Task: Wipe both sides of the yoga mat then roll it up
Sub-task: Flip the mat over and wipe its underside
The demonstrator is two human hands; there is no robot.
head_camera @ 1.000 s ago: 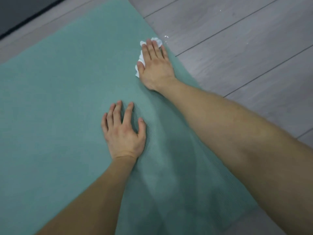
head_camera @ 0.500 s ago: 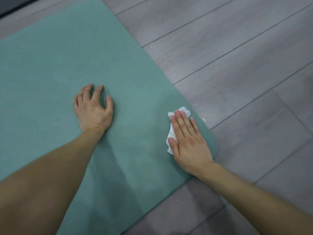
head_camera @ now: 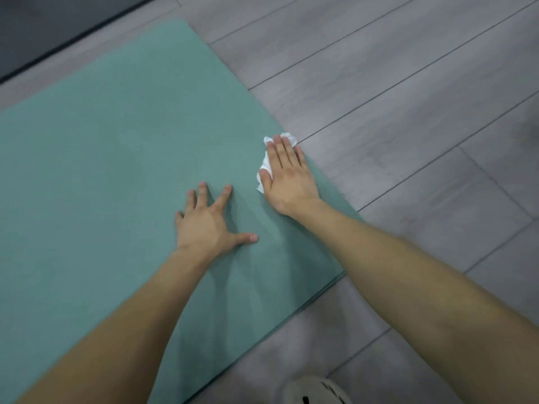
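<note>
Both hands flat on the yoga mat (head_camera: 116,156).
Your right hand (head_camera: 287,176) presses a white wipe (head_camera: 264,160) with straight fingers near the mat's right edge; your left hand (head_camera: 208,223) rests just beside it, fingers spread. The mat lies unrolled on the grey floor (head_camera: 408,97).

Matt, finely textured foam-like mat (head_camera: 122,147); crumpled white wipe (head_camera: 267,163), perhaps paper; wood-grain floor (head_camera: 408,91).

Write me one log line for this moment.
phase: wiping | right hand: flat on wipe at mat edge | left hand: spread on mat | mat: unrolled
</note>
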